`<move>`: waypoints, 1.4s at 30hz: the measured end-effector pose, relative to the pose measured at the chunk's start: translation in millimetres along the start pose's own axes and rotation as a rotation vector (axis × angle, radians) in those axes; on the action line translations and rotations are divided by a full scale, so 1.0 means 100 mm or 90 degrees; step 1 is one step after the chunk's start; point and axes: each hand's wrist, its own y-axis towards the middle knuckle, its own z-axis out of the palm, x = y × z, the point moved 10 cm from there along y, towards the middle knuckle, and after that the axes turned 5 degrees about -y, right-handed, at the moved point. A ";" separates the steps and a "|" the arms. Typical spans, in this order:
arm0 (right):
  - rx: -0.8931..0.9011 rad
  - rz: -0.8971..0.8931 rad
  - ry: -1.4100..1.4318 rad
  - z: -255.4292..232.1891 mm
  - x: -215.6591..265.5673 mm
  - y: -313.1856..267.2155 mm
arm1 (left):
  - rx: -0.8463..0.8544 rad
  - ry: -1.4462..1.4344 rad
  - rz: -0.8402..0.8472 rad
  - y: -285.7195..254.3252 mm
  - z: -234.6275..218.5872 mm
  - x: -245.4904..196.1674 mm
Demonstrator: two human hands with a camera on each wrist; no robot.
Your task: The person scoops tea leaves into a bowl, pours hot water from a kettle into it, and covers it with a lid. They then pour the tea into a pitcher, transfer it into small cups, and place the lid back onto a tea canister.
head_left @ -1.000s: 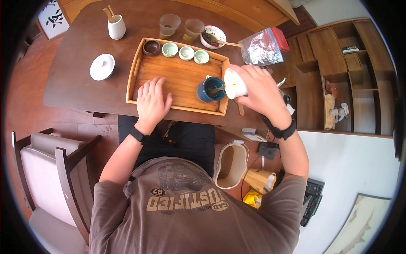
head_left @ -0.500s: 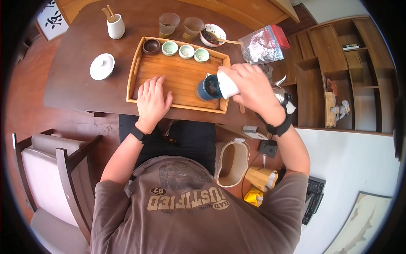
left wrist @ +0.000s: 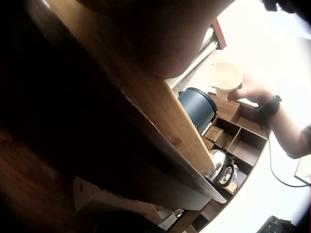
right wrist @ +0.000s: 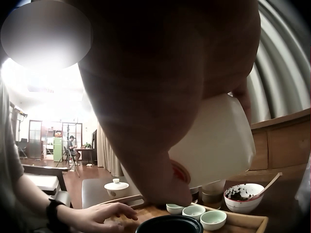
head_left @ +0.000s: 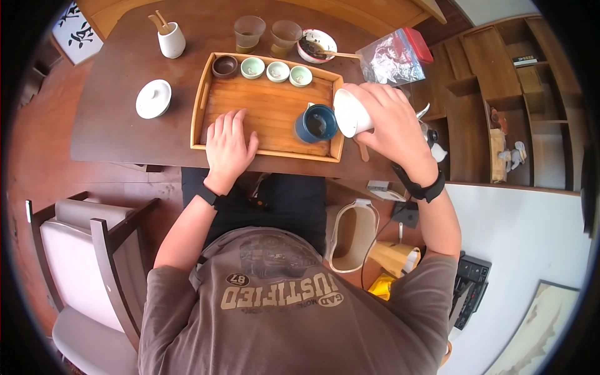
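My right hand (head_left: 395,123) grips a white cup (head_left: 351,113), tilted, just right of a dark blue cup (head_left: 315,123) that holds dark liquid at the tray's right end. In the right wrist view the white vessel (right wrist: 214,141) is held above the blue cup's rim (right wrist: 170,224). The left hand (head_left: 229,145) rests with spread fingers on the near edge of the wooden tray (head_left: 265,105). Along the tray's far side stand a brown cup (head_left: 224,65) and several pale green cups (head_left: 277,71).
Behind the tray are two clear plastic cups (head_left: 249,34), a bowl (head_left: 317,45) of dark leaves with a wooden stick, and a plastic bag (head_left: 392,59). To the left stand a lidded white bowl (head_left: 153,99) and a tool holder (head_left: 171,40). A metal kettle (head_left: 427,132) is at right.
The stream of liquid seen a second ago has stopped. My right hand has drawn the white cup slightly to the right, off the blue cup's rim. The left hand stays on the tray.
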 end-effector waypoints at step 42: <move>-0.441 0.585 0.439 1.79 -1.66 -1.22 | 0.039 0.077 0.015 0.01 0.14 -0.05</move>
